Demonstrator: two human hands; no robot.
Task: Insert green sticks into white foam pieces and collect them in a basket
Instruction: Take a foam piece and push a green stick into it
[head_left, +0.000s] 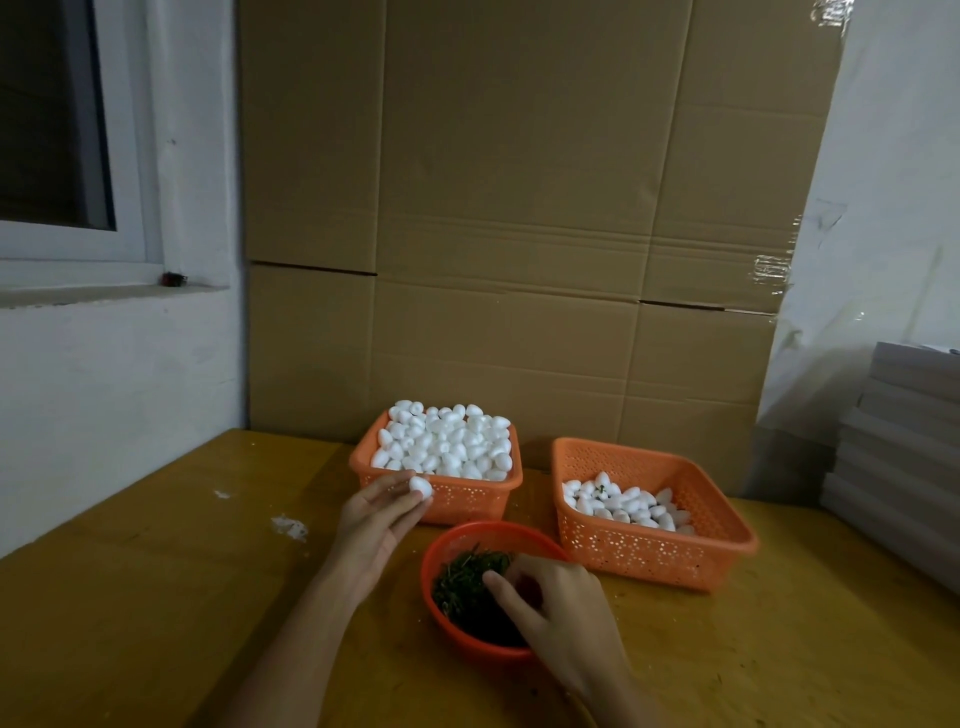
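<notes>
Sitting between thumb and fingertips of left hand (376, 522): one white foam piece (421, 487), pinched, just before heaped basket (457, 501). Nearer, apart from piece: right hand (553, 597), fingers curled down into green sticks (462, 577) in red bowl (470, 531); hold on any stick cannot be told. At right, second basket (654, 553), part-filled. All on wooden surface (156, 597).
</notes>
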